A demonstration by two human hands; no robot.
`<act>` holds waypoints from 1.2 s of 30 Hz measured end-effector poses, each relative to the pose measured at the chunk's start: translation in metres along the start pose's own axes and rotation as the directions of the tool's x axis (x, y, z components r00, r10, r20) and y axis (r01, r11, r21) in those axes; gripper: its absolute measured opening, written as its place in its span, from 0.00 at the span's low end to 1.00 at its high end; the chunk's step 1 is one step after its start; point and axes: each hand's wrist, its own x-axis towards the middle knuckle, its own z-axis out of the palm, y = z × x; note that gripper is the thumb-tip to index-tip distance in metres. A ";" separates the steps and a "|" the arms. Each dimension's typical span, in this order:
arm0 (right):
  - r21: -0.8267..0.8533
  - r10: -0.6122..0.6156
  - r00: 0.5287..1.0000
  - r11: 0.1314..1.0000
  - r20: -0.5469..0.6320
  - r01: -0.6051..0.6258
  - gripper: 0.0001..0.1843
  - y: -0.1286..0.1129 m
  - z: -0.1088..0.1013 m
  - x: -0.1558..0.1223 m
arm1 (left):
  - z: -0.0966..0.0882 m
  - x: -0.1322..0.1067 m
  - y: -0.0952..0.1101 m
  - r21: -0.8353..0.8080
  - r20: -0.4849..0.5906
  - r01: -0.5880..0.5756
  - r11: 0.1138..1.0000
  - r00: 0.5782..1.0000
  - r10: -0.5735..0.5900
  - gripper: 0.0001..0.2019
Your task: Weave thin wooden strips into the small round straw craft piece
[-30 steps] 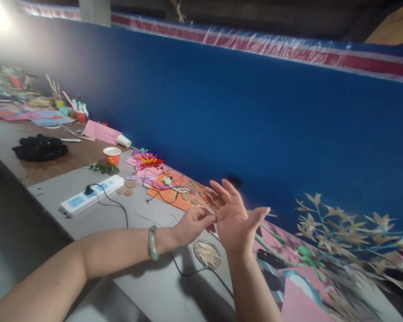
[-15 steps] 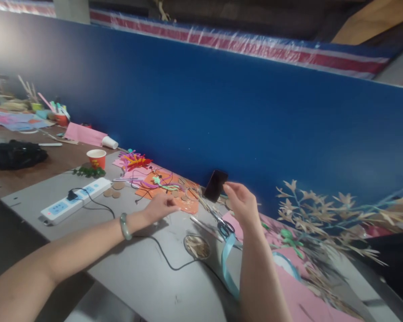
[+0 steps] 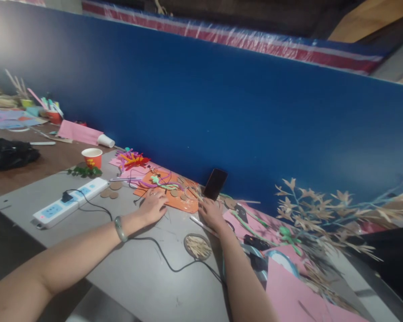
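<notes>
My left hand [image 3: 153, 206], with a green bangle [image 3: 119, 228] on its wrist, lies palm down on the grey table [image 3: 144, 273] at the edge of an orange sheet [image 3: 181, 202] strewn with coloured pipe cleaners and small card discs. My right hand [image 3: 212, 213] rests on the table just right of that sheet, fingers reaching toward it. A thin white stick [image 3: 201, 225] lies beside my right wrist. A dark phone [image 3: 215, 184] leans against the blue partition [image 3: 221, 116] right behind my right hand. Neither hand visibly holds anything.
A round dish of toothpicks [image 3: 197, 246] sits between my forearms, and a black cable [image 3: 168, 264] runs past it. A white power strip [image 3: 70, 201], a red paper cup [image 3: 92, 158] and green sprigs lie left. Pink paper [image 3: 298, 295] and dried tan branches [image 3: 325, 210] fill the right.
Both hands came down from mid-air, where they were touching, to the table. The left now lies at the orange sheet; the right dropped from beside the phone. The view swung right.
</notes>
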 end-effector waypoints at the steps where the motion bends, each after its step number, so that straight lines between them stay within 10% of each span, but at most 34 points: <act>1: -0.004 -0.002 1.000 1.000 0.001 0.002 0.16 0.001 0.003 0.000 | -0.001 -0.001 0.001 -0.003 0.009 -0.015 1.000 1.000 0.015 0.07; 14: 0.029 0.109 0.967 0.994 -0.232 -0.105 0.14 0.002 -0.023 0.005 | -0.006 -0.003 0.011 -0.045 0.044 -0.104 0.994 0.993 0.106 0.05; 21: 0.107 0.353 0.927 0.934 -0.130 -0.341 0.08 -0.005 -0.062 -0.002 | -0.008 -0.004 0.013 -0.068 0.061 -0.147 0.987 0.987 0.151 0.07; 36: 0.136 0.281 0.954 0.954 -0.101 -0.267 0.11 -0.036 -0.138 -0.035 | -0.015 -0.004 0.022 -0.332 -0.028 -0.083 0.940 0.997 0.078 0.08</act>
